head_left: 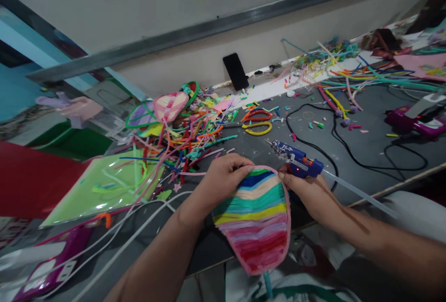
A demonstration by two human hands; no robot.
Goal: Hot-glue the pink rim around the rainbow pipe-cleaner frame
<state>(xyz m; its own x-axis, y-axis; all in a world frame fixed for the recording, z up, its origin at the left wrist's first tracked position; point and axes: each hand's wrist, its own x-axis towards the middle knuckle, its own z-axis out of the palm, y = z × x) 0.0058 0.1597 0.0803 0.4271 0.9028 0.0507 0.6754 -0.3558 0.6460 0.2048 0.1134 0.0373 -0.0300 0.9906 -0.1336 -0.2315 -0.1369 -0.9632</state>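
A cup-shaped panel of striped pipe cleaners (258, 213) with a pink border hangs upright over the table's front edge. My left hand (228, 174) is closed on its top left rim, thumb and fingers pinching the border. At the top right corner, the thumb of my right hand (299, 188) presses on the pink edge. A blue hot glue gun (299, 160) is at that same hand, nozzle pointing left, with a clear glue stick (358, 193) out of its back. My fingers seem to wrap its handle, which is mostly hidden. Below the panel, a teal stem (267, 284) shows.
Scissors with yellow and red handles (258, 128) lie beyond the panel, beside a heap of pipe cleaners (188, 137). A phone (236, 72) leans on the wall. Black cord (334, 130) loops at right. Purple tools (418, 121) and a green plastic packet (104, 190) flank the work area.
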